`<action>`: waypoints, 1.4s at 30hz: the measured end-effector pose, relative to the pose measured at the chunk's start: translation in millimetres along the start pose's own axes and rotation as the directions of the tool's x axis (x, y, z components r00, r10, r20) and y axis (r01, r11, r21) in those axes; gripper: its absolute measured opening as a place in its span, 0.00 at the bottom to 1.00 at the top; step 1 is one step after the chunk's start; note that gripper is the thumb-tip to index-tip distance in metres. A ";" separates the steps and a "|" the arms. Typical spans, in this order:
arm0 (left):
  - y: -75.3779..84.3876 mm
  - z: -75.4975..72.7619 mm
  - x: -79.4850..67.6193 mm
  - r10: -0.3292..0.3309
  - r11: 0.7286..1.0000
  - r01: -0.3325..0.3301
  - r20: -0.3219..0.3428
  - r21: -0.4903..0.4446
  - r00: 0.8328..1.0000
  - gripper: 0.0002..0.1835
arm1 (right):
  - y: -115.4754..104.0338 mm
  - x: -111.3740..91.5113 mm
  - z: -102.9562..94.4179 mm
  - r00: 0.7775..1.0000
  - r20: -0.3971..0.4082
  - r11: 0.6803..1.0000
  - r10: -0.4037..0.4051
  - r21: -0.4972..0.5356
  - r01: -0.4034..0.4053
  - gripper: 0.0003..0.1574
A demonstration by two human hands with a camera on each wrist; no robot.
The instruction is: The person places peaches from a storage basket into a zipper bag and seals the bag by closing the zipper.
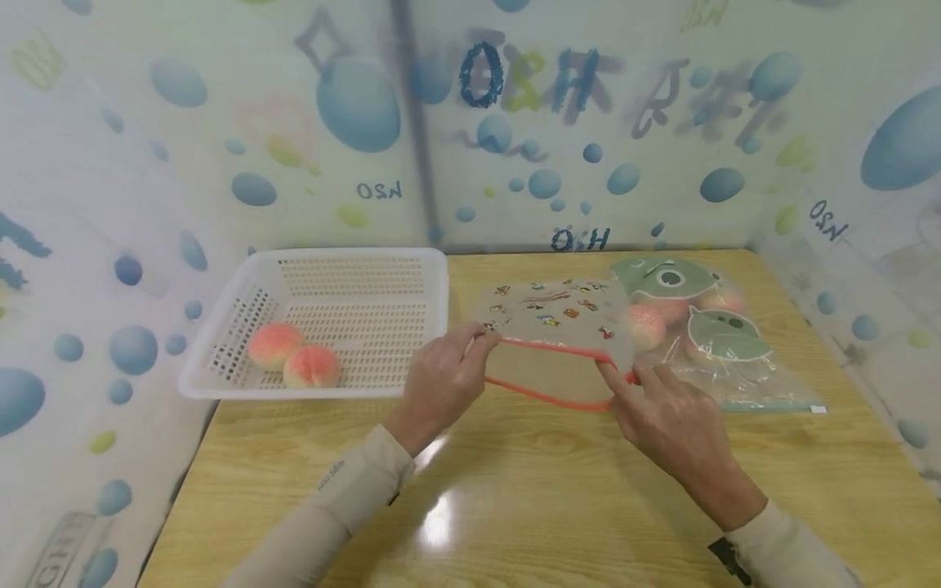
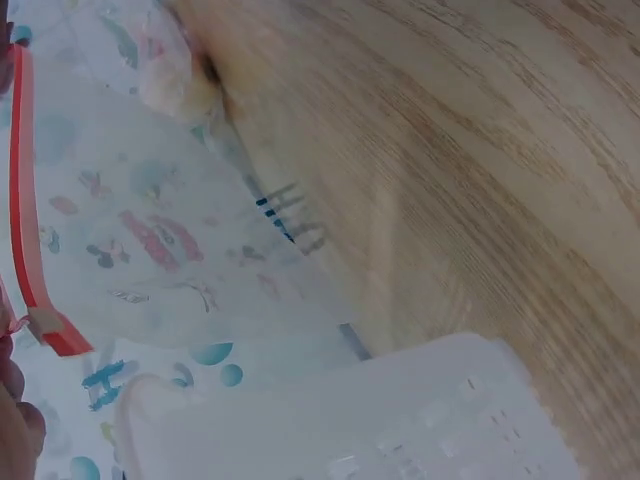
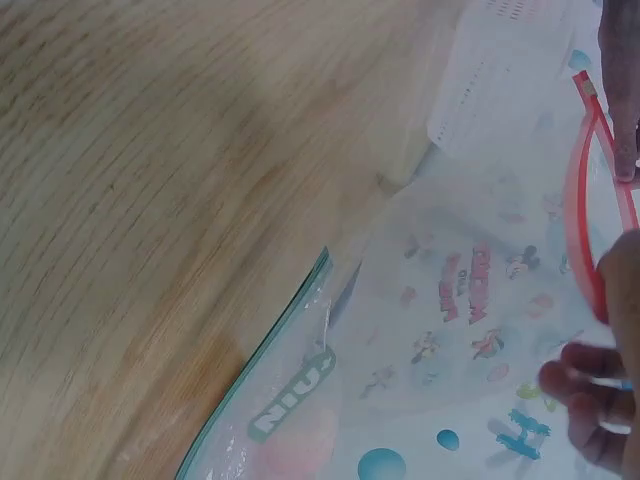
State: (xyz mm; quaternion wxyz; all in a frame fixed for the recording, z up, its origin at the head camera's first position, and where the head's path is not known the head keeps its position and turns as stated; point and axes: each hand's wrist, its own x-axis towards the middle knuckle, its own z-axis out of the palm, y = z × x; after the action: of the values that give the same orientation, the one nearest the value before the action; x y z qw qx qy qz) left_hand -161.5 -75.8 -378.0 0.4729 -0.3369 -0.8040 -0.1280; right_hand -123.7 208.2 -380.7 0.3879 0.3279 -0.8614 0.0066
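A clear zip bag [image 1: 551, 314] printed with small cartoon figures is held up over the table, its red-edged mouth parted toward me. My left hand [image 1: 447, 377] pinches the left end of that mouth. At the other end, my right hand [image 1: 675, 420] grips the red edge between thumb and fingers. In the right wrist view the two red strips [image 3: 578, 200] bow apart, and the bag body looks flat with nothing inside. The left wrist view shows the red strip [image 2: 24, 180] upright beside my fingertips at its left border.
On the left stands a white perforated basket [image 1: 382, 322] with two peaches [image 1: 312, 367] in its near left corner. Beyond my right hand lies a clear green-zip bag [image 1: 764, 380] with leaf-like green prints and several peaches [image 1: 647, 327] inside. Patterned curtain walls [image 1: 515, 163] enclose the wooden table [image 1: 515, 506].
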 end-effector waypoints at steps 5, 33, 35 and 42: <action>-0.2 -1.9 -1.9 0.004 1.000 -0.004 0.001 -0.018 1.000 0.09 | -11.4 12.0 1.1 0.987 -0.106 0.985 -0.122 0.110 0.134 0.28; -55.1 -49.3 -17.6 0.076 0.997 -0.058 0.511 -0.051 0.856 0.19 | -18.3 -4.8 26.0 0.991 0.112 0.940 -0.072 0.340 0.030 0.36; -64.4 -52.0 -21.1 0.083 0.997 -0.069 0.551 -0.047 0.830 0.18 | -18.2 -4.2 27.2 0.990 0.117 0.941 -0.083 0.335 0.039 0.36; -101.0 -69.6 -30.3 -0.041 0.999 0.053 0.701 0.005 0.712 0.24 | -19.7 0.7 31.4 0.986 0.095 0.945 -0.136 0.311 0.101 0.36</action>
State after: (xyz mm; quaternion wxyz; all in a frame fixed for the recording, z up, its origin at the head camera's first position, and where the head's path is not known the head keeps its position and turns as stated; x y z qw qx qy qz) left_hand -171.6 -199.8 -356.1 0.1275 -0.3433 -0.9305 -0.0093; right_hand -133.6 184.0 -407.0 0.2819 0.4350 -0.8496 0.0975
